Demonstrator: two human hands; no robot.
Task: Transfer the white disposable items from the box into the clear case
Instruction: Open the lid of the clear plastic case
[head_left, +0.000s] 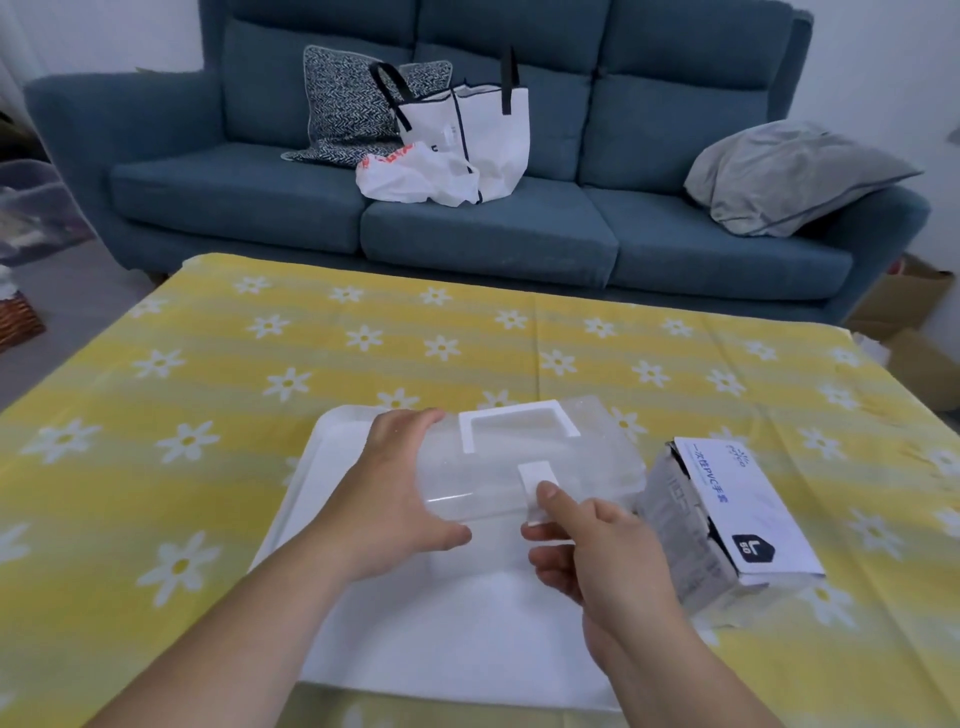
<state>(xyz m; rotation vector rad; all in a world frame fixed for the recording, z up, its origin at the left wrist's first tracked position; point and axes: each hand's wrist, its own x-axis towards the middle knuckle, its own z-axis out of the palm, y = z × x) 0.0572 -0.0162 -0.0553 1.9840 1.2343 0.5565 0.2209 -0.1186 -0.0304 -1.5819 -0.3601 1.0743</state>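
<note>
A clear plastic case with a white handle and a white latch on its front stands on a white tray in the middle of the table. My left hand grips the case's left end. My right hand pinches the white latch at the case's front edge, thumb on top. To the right of the case lies a glove box, white and grey with a dark "L" mark, tilted with its open top toward the case. What is inside the box is hidden.
A yellow tablecloth with white daisies covers the table. Behind it stands a blue sofa with a white tote bag, a plastic bag and cushions. Cardboard boxes sit on the floor at the right; a wicker basket is at the left.
</note>
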